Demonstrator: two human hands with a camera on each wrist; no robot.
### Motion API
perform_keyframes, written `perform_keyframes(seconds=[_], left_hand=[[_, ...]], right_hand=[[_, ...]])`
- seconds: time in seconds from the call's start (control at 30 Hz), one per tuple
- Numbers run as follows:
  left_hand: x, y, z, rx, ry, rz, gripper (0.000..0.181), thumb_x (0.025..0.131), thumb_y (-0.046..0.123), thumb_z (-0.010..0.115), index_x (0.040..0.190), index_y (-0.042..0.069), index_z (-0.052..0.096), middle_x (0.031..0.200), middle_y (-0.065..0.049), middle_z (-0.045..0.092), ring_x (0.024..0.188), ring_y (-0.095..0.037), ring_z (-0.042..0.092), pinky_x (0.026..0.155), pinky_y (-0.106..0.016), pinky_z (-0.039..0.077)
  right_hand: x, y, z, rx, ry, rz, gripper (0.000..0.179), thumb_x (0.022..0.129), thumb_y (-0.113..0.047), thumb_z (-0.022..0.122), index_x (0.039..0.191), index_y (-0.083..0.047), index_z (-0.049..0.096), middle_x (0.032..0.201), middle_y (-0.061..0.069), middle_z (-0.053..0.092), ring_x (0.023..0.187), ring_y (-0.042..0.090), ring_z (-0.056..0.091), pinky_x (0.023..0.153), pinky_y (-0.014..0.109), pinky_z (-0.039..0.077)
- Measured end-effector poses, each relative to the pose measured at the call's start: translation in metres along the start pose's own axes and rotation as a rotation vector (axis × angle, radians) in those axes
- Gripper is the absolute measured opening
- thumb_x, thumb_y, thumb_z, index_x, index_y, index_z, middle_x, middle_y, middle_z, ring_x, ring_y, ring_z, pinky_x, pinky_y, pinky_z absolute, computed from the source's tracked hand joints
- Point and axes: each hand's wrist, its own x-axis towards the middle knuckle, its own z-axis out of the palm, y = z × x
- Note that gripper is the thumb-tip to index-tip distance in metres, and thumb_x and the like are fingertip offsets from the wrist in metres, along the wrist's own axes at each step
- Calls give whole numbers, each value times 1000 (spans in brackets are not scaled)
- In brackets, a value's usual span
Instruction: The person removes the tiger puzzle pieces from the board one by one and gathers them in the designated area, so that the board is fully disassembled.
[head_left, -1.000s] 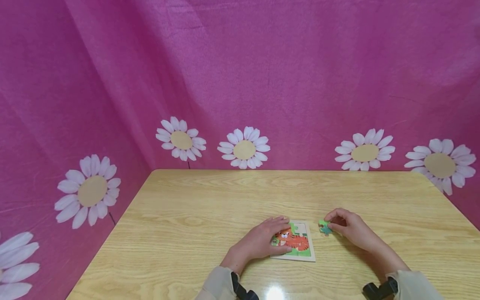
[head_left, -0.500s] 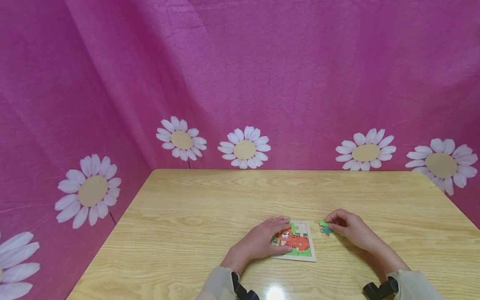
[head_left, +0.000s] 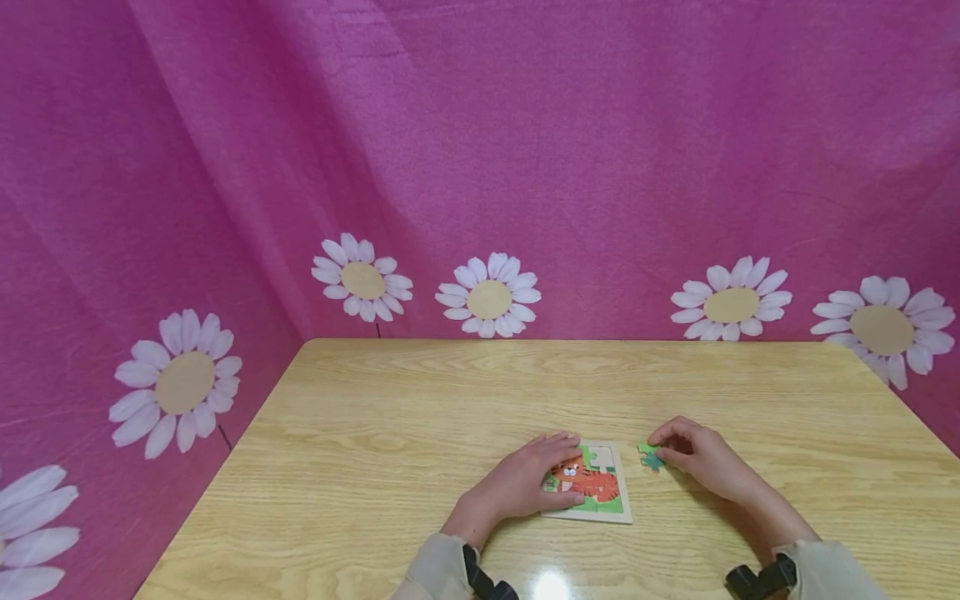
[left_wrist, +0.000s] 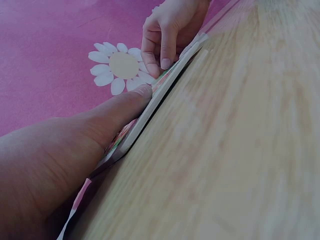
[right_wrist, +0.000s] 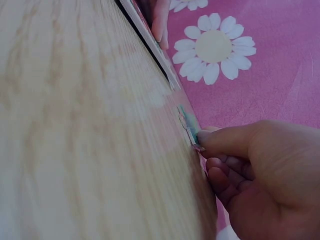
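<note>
A square jigsaw puzzle [head_left: 600, 486] with a pale wooden frame lies flat on the table, showing an orange tiger on green. Pale backing shows in its upper right corner. My left hand [head_left: 517, 477] rests over its left side, thumb on the lower part and fingers across the upper part, hiding some of the picture. In the left wrist view the thumb [left_wrist: 125, 105] lies along the puzzle's near edge. To the right of the frame, my right hand [head_left: 705, 458] pinches a green and teal puzzle piece [head_left: 649, 457] between thumb and fingers, close to the tabletop.
The wooden table [head_left: 420, 400] reaches back to a pink cloth [head_left: 600, 167] printed with white daisies, which also hangs along the left side. Black camera mounts [head_left: 761, 578] sit on both wrists. A bright light reflection shows at the near side of the tabletop.
</note>
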Motion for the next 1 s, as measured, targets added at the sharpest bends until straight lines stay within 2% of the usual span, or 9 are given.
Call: perform_keyframes(seconds=[0.33,0.57,1.0], left_hand=[[-1,0,0,-5,-8,-12,65,91,57,58,146,24,47,157,12,37,149,-9,29,123,-30,25],[-1,1,0,-6,-12,-18,65,92,57,58,146,25,47,157,12,36,149,-10,29,123,-31,25],[1,-1,0,-12,-19,-14,65,92,58,57,147,26,46,158,12,35,149,-10,29,124,-32,25]], right_hand=[[-2,-1,1,-4,14,-10,8,90,-6,67,98,-8,69,95,2,63,79,-6,48,67,17,45],[-2,-7,4,28,12,-61,12,89,-9,70,101,-9,70,98,4,65,82,-8,52,72,16,49],[0,-29,17,76,-50,-147,15,87,-9,71,102,-9,69,90,0,61,75,-3,48,62,18,44]])
